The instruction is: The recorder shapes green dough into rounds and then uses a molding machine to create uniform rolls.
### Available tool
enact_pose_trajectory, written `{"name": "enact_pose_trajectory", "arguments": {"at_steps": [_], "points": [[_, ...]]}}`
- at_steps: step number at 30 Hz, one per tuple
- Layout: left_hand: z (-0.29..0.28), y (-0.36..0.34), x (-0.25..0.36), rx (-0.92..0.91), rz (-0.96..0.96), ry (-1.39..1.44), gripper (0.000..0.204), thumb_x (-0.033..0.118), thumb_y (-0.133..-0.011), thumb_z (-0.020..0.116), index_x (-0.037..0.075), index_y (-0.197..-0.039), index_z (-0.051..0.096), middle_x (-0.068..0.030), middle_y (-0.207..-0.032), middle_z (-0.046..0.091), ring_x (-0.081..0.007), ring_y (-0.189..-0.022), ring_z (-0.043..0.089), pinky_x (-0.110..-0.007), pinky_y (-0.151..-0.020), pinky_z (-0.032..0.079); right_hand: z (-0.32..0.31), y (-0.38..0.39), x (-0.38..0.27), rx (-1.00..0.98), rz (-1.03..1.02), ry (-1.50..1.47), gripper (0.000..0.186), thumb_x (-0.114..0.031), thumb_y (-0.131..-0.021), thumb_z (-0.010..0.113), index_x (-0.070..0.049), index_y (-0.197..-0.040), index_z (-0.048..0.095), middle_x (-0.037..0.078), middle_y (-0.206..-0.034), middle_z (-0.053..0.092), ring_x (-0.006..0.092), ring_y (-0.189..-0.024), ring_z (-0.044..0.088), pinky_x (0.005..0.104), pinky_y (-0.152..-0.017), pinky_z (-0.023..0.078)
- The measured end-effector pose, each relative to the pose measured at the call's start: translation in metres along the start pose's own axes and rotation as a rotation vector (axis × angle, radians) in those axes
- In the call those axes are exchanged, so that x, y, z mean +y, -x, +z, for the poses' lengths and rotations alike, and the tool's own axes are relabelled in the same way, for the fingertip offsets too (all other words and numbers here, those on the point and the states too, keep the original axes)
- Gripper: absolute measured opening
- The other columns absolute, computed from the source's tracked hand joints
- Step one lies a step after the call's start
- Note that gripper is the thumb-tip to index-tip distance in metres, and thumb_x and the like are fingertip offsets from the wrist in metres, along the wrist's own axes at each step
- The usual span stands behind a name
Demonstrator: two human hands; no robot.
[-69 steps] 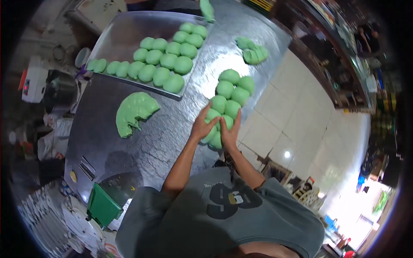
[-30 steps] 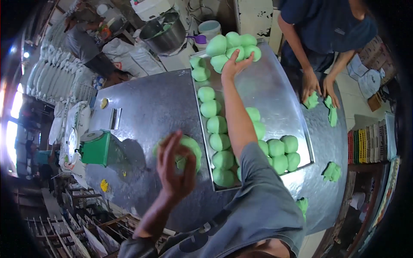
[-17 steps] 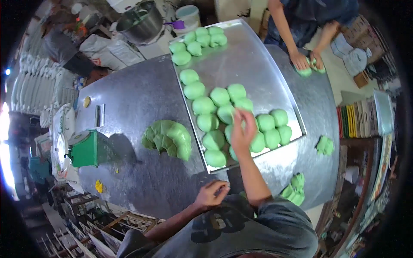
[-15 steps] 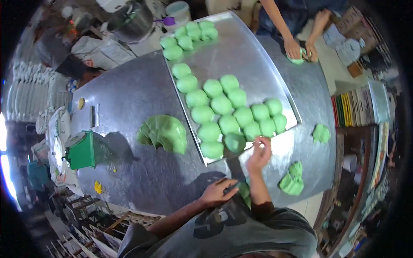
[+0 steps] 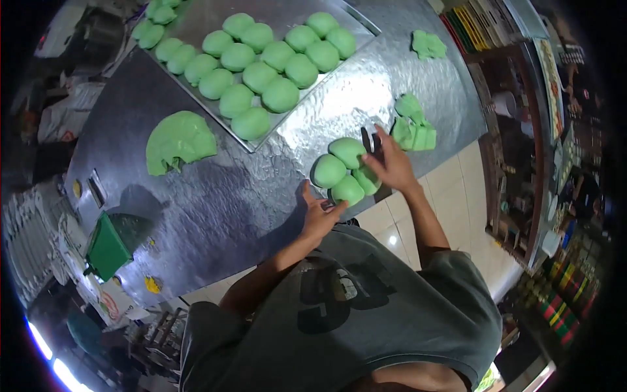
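Several smooth green dough balls [image 5: 330, 171] sit bunched together on the metal table [image 5: 241, 196], close to its near edge. On their left, my left hand [image 5: 320, 214] lies with thumb and fingers apart, its fingertips against the nearest ball. My right hand [image 5: 393, 163] is spread over their right side, with fingers stretched forward and the thumb by the far ball; part of the right ball is hidden under it. Beyond them, a metal tray [image 5: 313, 98] carries rows of similar green balls [image 5: 250, 124]. Loose lumps of green dough [image 5: 418, 136] lie just right of my right hand.
A big torn slab of green dough [image 5: 179, 140] lies left of the tray. A green scale [image 5: 108, 247] and a yellow scrap [image 5: 153, 284] are at the table's left end. Another dough piece [image 5: 428, 44] lies far right, near a wooden shelf [image 5: 542, 124].
The view has turned right, so the tray appears farther up and left. My right hand has left the tray's near edge; both hands are now at the bunched balls. The co-worker is out of view.
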State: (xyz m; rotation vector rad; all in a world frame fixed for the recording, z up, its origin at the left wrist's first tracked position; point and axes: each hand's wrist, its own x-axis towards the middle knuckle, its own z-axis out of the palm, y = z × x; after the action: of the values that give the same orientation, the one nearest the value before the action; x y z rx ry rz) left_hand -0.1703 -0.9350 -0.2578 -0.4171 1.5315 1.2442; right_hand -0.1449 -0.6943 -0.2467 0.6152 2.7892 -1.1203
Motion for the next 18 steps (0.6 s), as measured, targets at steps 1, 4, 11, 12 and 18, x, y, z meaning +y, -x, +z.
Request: {"name": "enact_pose_trajectory", "arguments": {"at_steps": [1, 4, 11, 12, 18], "points": [[0.009, -0.003, -0.001, 0.041, 0.238, -0.007, 0.106, 0.014, -0.074, 0.079, 0.009, -0.146, 0.001, -0.0212, -0.129, 0.042, -0.0223, -0.102, 0.057, -0.035, -0.079, 0.051, 0.009, 0.000, -0.004, -0.065, 0.017, -0.024, 0.073, -0.047, -0.087, 0.059, -0.008, -0.142, 0.032, 0.020, -0.127, 0.050, 0.0372, -0.103, 0.058, 0.0438, -0.085, 0.048], [0.024, -0.020, -0.009, 0.157, 0.428, -0.131, 0.103, 0.009, -0.073, 0.077, 0.009, -0.143, 0.002, -0.0175, -0.127, 0.044, -0.0236, -0.108, 0.054, -0.034, -0.083, 0.049, 0.034, 0.001, -0.004, 0.021, -0.141, -0.126, 0.068, -0.036, -0.086, 0.065, -0.005, -0.139, 0.036, 0.020, -0.123, 0.053, 0.0324, -0.108, 0.057, 0.0385, -0.087, 0.048], [-0.007, -0.014, 0.023, -0.023, 0.510, -0.209, 0.071, 0.012, -0.074, 0.076, 0.005, -0.128, 0.029, -0.0139, -0.117, 0.047, -0.0250, -0.106, 0.053, -0.039, -0.086, 0.047, 0.066, 0.007, 0.004, -0.139, 0.301, -1.196, 0.047, -0.016, -0.092, 0.060, -0.006, -0.134, 0.040, 0.007, -0.125, 0.052, 0.0199, -0.117, 0.049, 0.0350, -0.099, 0.040], [-0.014, -0.002, 0.042, -0.081, 0.493, -0.199, 0.069, 0.014, -0.073, 0.076, 0.006, -0.126, 0.032, -0.0146, -0.116, 0.047, -0.0268, -0.105, 0.054, -0.039, -0.085, 0.047, 0.069, 0.005, -0.003, -0.092, 0.430, -1.318, 0.050, -0.017, -0.092, 0.060, -0.007, -0.136, 0.038, 0.009, -0.128, 0.050, 0.0215, -0.118, 0.048, 0.0365, -0.100, 0.040], [-0.052, 0.062, 0.187, 0.310, 0.888, -0.656, 0.061, 0.021, -0.072, 0.075, 0.009, -0.121, 0.042, -0.0173, -0.109, 0.046, -0.0344, -0.094, 0.053, -0.040, -0.079, 0.046, 0.070, -0.084, -0.102, -0.158, 0.226, -1.913, 0.056, -0.029, -0.094, 0.055, -0.010, -0.141, 0.032, 0.012, -0.138, 0.042, 0.0276, -0.124, 0.046, 0.0414, -0.104, 0.040]]}}
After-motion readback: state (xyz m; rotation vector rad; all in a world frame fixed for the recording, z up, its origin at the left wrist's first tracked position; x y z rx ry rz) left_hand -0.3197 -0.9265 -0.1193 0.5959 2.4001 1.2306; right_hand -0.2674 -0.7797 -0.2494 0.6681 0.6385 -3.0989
